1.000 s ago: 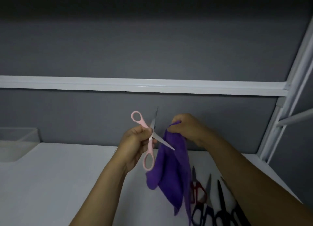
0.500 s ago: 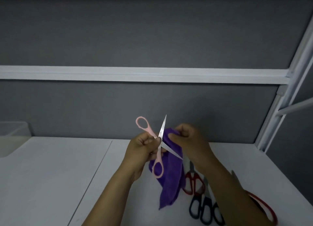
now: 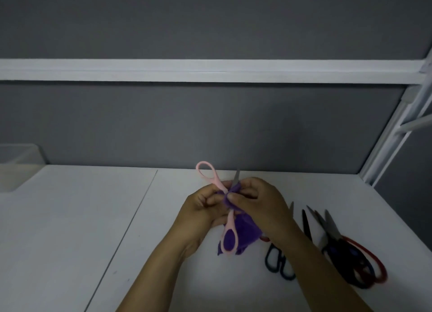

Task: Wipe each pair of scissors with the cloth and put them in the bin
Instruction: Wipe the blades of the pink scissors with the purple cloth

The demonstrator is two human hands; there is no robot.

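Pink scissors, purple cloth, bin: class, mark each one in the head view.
pink scissors [image 3: 231, 220], head view, lower handle shank.
purple cloth [image 3: 247, 230], head view, hanging fold.
bin [image 3: 18, 157], head view, translucent side wall.

A flat white tabletop [image 3: 70, 230] lies under the left hand [image 3: 198, 208]. Beyond that hand stands a dim, dark-grey partition wall [image 3: 210, 129] crossed by a white horizontal rail [image 3: 210, 70].

Dim, flat light is falling; the table [image 3: 70, 218] is showing palest below the fingers [image 3: 236, 196], while the wall [image 3: 210, 124] above them is sinking into dark grey. Blur is softening the scissors [image 3: 350, 260] right of the fingers, and wide-angle distortion is slanting the white post [image 3: 385, 152] farther right.
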